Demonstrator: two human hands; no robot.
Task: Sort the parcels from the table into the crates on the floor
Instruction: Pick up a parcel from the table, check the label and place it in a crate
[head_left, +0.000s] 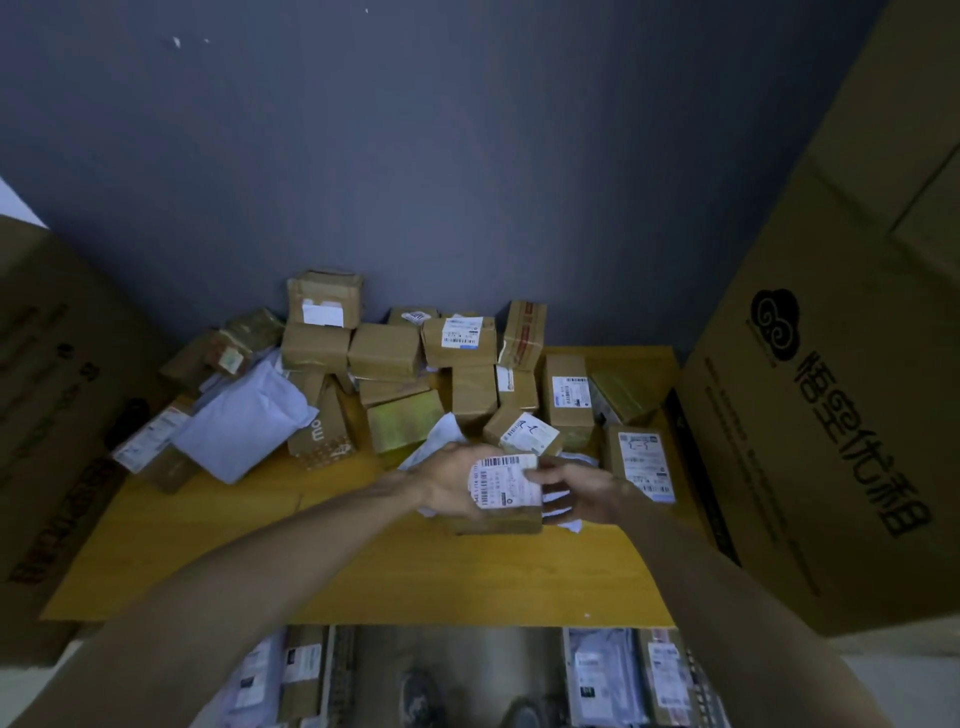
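Observation:
Both of my hands hold one small brown cardboard parcel (506, 499) with a white barcode label on top, just above the yellow table (322, 561). My left hand (447, 483) grips its left side, thumb over the label. My right hand (582, 491) grips its right end with curled fingers. Behind it a heap of brown parcels (415, 358) and a white mailer bag (244, 421) fills the back of the table against the wall. Two crates on the floor show below the table's front edge, the left crate (291, 675) and the right crate (634, 675), each with labelled parcels inside.
A large cardboard carton (831, 415) with black print stands at the table's right edge, another big carton (57, 405) at the left. A dark grey wall rises behind the heap. My shoes (467, 696) show on the floor between the crates.

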